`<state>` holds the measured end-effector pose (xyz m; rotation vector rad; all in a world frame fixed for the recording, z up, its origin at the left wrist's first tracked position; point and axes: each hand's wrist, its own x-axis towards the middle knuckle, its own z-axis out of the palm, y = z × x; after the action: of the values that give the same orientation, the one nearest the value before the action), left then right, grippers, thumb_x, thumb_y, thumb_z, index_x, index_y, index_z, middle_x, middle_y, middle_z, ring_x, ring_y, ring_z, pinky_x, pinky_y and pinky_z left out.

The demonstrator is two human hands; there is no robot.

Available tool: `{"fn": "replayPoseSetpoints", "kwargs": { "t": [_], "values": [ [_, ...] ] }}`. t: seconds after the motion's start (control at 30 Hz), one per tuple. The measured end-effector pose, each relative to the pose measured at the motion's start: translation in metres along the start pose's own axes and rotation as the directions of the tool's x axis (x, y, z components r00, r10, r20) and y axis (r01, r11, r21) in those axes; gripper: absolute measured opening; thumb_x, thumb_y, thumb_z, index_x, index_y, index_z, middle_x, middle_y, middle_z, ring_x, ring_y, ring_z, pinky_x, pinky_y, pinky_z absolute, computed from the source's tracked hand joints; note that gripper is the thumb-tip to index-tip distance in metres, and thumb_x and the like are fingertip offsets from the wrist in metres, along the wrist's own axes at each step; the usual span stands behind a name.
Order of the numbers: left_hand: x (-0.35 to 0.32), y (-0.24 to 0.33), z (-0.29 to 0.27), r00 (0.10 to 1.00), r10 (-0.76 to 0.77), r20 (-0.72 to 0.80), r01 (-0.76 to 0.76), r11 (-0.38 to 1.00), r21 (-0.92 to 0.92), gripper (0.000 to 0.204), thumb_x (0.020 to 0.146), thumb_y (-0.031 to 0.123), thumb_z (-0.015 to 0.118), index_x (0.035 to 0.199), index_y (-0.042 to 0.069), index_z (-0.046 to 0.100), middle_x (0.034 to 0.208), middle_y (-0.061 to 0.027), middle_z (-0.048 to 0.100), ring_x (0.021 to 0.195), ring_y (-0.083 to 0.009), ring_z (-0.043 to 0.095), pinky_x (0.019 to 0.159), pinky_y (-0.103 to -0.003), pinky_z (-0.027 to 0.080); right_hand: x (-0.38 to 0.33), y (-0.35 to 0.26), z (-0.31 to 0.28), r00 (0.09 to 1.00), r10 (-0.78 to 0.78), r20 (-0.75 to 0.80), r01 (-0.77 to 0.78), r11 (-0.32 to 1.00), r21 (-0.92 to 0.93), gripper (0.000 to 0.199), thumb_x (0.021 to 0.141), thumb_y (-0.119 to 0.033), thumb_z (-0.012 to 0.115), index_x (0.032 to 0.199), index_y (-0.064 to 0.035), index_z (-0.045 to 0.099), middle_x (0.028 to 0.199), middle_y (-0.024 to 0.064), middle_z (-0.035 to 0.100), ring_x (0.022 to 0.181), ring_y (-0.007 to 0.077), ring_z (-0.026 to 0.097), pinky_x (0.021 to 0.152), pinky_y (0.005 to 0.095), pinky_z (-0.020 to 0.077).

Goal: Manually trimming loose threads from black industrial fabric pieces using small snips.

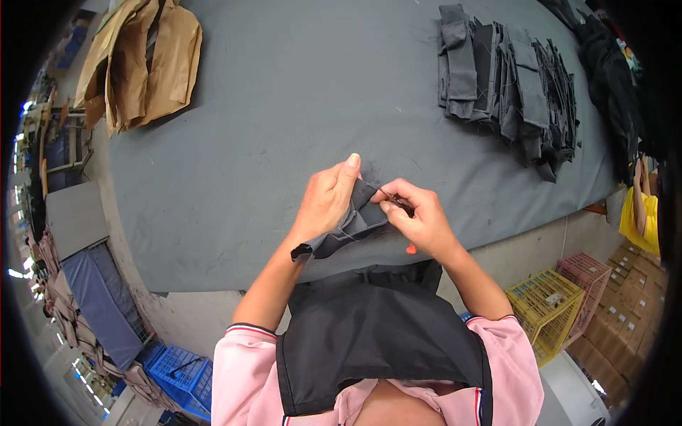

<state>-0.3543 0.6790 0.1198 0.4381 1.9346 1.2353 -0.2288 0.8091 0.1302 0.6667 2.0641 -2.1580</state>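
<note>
At frame centre, near the bench [234,142] front edge, a dark fabric piece [352,227] is pinched by the left hand [325,201]; a small tool is pinched in the right hand [420,219] grip. Grey surface lies open around; stacked pieces [508,85] upper right.

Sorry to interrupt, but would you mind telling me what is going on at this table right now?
A person in a pink top and black apron stands at a grey cloth-covered table. Their left hand holds up a small dark grey fabric piece, while the right hand works at its edge with a small dark tool, seemingly on a loose thread. A stack of similar grey fabric pieces lies at the far right of the table, and tan garments lie at the far left.
</note>
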Motion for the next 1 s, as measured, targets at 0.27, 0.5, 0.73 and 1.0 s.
{"fn": "replayPoseSetpoints", "kwargs": {
  "t": [0.27, 0.5, 0.73, 1.0],
  "values": [
    [-0.007, 0.009, 0.002, 0.988, 0.066, -0.139, -0.051, 0.993, 0.105, 0.058, 0.097, 0.046, 0.036, 0.079, -0.004, 0.057, 0.061, -0.0176, 0.051, 0.060, -0.0297, 0.051, 0.060, -0.038, 0.042, -0.011, -0.038, -0.003, 0.802, -0.596, 0.022, 0.344, 0.433, -0.833, 0.037, 0.073, -0.011, 0.070, 0.109, -0.0077, 0.060, 0.083, 0.0037, 0.053, 0.062, 0.0201, 0.054, 0.057, 0.0332, 0.0426],
    [-0.008, 0.007, 0.003, 0.987, 0.078, -0.141, -0.056, 0.987, 0.153, 0.057, 0.098, 0.045, 0.034, 0.075, -0.003, 0.054, 0.062, -0.0200, 0.050, 0.060, -0.0363, 0.048, 0.059, -0.041, 0.041, -0.007, -0.037, -0.002, 0.762, -0.625, 0.171, 0.418, 0.273, -0.867, 0.032, 0.069, -0.005, 0.067, 0.100, -0.0059, 0.064, 0.075, 0.0032, 0.050, 0.059, 0.0184, 0.052, 0.055, 0.0333, 0.0424],
    [-0.009, 0.009, 0.002, 0.987, 0.075, -0.144, -0.049, 0.983, 0.176, 0.057, 0.098, 0.044, 0.033, 0.074, -0.003, 0.052, 0.064, -0.0204, 0.051, 0.061, -0.0366, 0.048, 0.059, -0.042, 0.040, -0.005, -0.035, 0.001, 0.721, -0.650, 0.238, 0.393, 0.102, -0.914, 0.025, 0.071, -0.008, 0.060, 0.096, -0.0039, 0.063, 0.075, 0.0016, 0.050, 0.057, 0.0152, 0.050, 0.051, 0.0312, 0.0439],
    [-0.009, 0.003, -0.004, 0.981, 0.083, -0.178, -0.058, 0.988, 0.140, 0.055, 0.097, 0.045, 0.036, 0.076, -0.003, 0.055, 0.062, -0.0171, 0.050, 0.060, -0.0296, 0.052, 0.060, -0.038, 0.042, -0.015, -0.041, -0.001, 0.814, -0.577, -0.065, 0.376, 0.610, -0.698, 0.029, 0.074, -0.006, 0.066, 0.103, -0.0047, 0.062, 0.076, 0.0037, 0.051, 0.060, 0.0146, 0.052, 0.054, 0.0281, 0.0436]
  ]
}}
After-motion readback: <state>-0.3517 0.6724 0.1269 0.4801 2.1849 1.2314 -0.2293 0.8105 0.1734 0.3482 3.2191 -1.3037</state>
